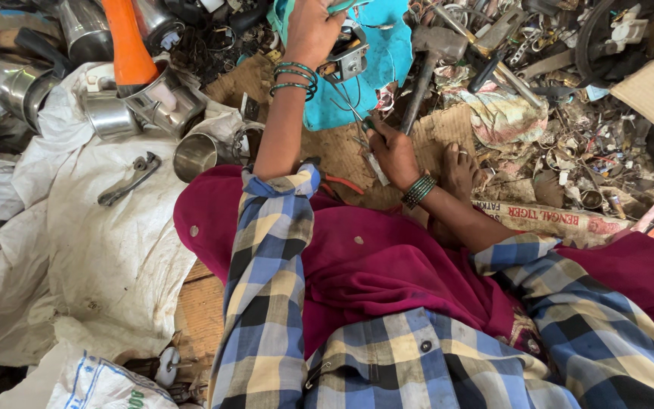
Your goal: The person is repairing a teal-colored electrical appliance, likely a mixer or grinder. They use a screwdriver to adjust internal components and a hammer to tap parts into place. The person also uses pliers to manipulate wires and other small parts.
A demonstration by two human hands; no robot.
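Two hands busy: screwdriver (369,148) in right-hand fingers (391,151), left hand (312,30) w/ teal casing (387,53).

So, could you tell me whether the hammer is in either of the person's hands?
No, the hammer lies untouched on the ground beyond the right hand.

Head view, looking down. The left hand (313,30) reaches forward and grips a teal plastic piece (387,57) with a small metal part (346,60) on it. The right hand (393,155) closes around a thin tool (365,144) just beside a hammer (429,64). Steel cups (194,155) and a wrench (129,179) lie on the white sack (92,250) at left; mixed metal scrap (569,113) lies at right.
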